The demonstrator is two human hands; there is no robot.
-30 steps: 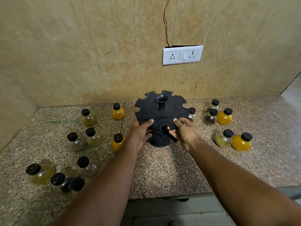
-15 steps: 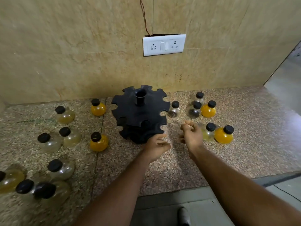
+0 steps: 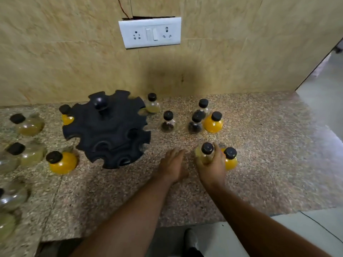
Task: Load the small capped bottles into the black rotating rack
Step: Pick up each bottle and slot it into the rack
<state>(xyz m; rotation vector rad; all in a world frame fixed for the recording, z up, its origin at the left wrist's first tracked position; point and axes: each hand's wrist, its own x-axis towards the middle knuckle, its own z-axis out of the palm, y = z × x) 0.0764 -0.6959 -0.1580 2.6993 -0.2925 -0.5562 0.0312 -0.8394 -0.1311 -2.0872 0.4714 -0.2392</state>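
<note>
The black rotating rack point(image 3: 106, 130), notched round its rim, stands on the granite counter point(image 3: 269, 164) left of centre with nothing in its slots. My right hand point(image 3: 212, 168) is wrapped around a pale yellow bottle point(image 3: 204, 153) with a black cap, which stands to the right of the rack. An orange bottle point(image 3: 230, 160) sits right beside that hand. My left hand point(image 3: 172, 166) lies flat on the counter just right of the rack, fingers apart, holding nothing. Several more capped bottles stand behind, among them an orange one point(image 3: 213, 122) and a dark-filled one point(image 3: 168, 122).
More bottles crowd the counter's left side, including an orange one point(image 3: 62, 162) in front of the rack and pale ones point(image 3: 27, 124) further left. A white socket plate point(image 3: 151, 32) is on the wall behind. The counter's front edge runs below my forearms; the floor drops away at right.
Both hands have let go of the rack and moved right. My right hand has closed around the pale yellow bottle; my left has come down flat on the counter. The view has shifted right.
</note>
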